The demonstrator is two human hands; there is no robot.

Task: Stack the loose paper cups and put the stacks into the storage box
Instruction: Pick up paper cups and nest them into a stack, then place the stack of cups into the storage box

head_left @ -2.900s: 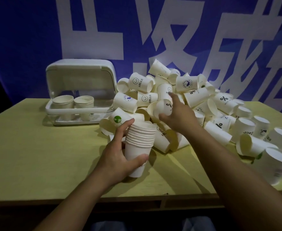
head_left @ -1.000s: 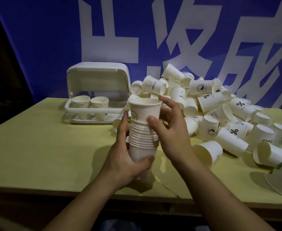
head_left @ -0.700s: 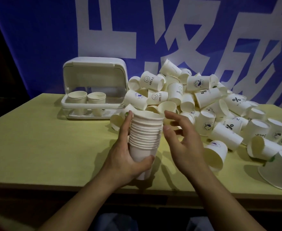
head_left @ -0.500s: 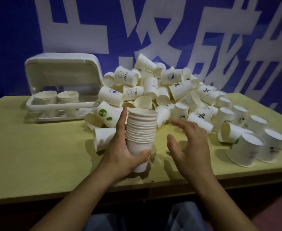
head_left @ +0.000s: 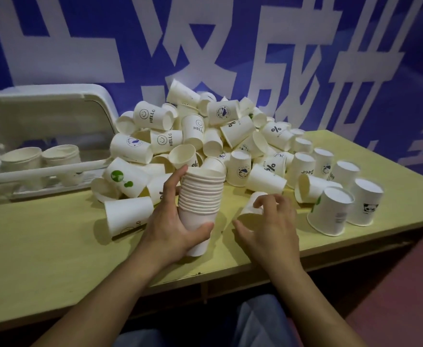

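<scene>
Spreading across the frame, the yellow table [head_left: 42, 246] has bare room at lower left. The storage box [head_left: 47, 131] stands open at upper left, the loose cups [head_left: 205, 136] heaped mid-frame. The left hand [head_left: 170, 229] grips the stack [head_left: 200, 196]. The right hand [head_left: 270, 229] curls around a lying cup [head_left: 249, 209] near the front edge.

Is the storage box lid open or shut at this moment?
Open. The storage box has its lid swung up and back, exposing two cup stacks standing inside.
</scene>
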